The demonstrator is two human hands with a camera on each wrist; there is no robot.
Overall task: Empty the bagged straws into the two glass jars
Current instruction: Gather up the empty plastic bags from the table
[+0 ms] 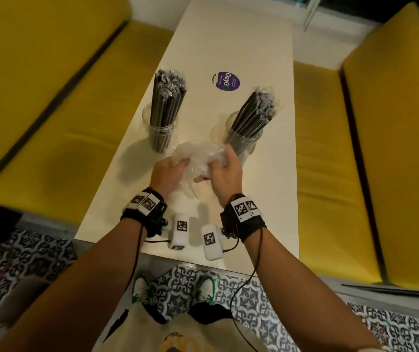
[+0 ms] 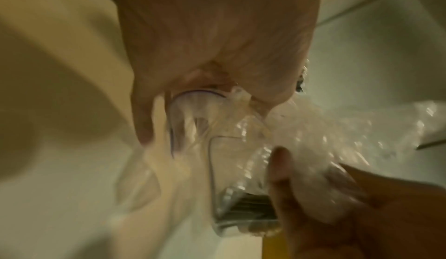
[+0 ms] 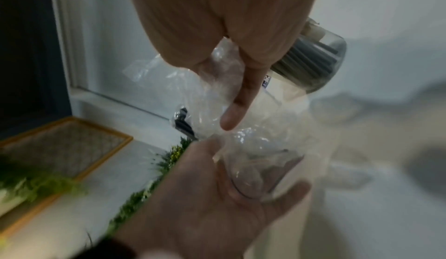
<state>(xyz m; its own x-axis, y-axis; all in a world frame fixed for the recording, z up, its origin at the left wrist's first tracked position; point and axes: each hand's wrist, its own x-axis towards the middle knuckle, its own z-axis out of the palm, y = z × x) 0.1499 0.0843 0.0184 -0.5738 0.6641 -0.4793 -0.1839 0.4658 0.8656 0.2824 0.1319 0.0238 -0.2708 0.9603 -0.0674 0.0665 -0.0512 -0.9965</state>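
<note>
My left hand (image 1: 169,171) and right hand (image 1: 226,171) both clutch the crumpled empty bag (image 1: 198,158) over the table (image 1: 266,186), between the filled left jar (image 1: 160,133) and right jar (image 1: 241,143). It seems feather-light, soft, slippery; bunched folds grip best.

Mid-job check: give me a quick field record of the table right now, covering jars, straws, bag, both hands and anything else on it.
left jar: upright on the table, holds a bundle of dark straws
right jar: upright, holds dark straws leaning right
bag: clear plastic, crumpled, held just in front of the jars; no straws visible in it
left hand: grips the bag's left side
right hand: grips the bag's right side
other: round purple sticker beyond the jars
task state: straws appear to be all in the jars
</note>
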